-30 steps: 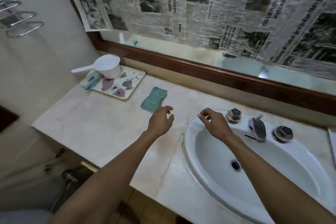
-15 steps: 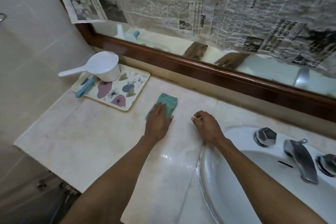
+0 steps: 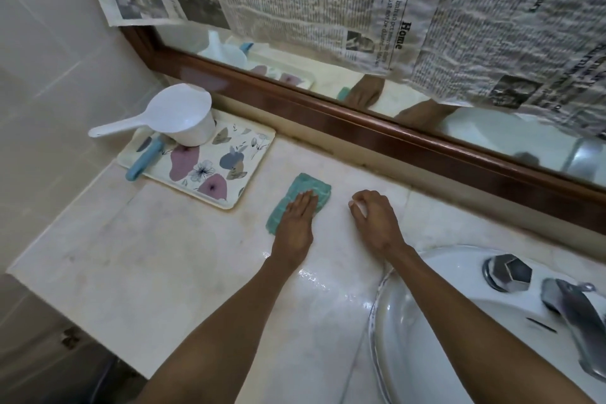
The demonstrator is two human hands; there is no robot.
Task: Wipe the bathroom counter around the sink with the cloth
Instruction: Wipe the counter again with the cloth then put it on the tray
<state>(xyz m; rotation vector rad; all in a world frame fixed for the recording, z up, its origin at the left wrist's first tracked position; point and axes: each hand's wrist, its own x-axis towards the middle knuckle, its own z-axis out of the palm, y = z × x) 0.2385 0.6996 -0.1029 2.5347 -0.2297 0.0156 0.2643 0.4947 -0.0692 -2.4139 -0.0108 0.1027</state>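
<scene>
Your left hand [image 3: 296, 221] lies flat on the green cloth [image 3: 307, 188], fingers straight and pressing it down on the counter [image 3: 157, 246]. The cloth sits between the flowery tray [image 3: 236, 154] and your right hand [image 3: 373, 220]. Your right hand is curled into a loose fist, maybe touching the counter. It holds nothing. The sink [image 3: 439, 272] is just beside it.

cloth [image 3: 296, 198] — teal, folded (seemingly), flat on counter [image 3: 164, 256] | sink [image 3: 426, 321] — white, to its right
</scene>
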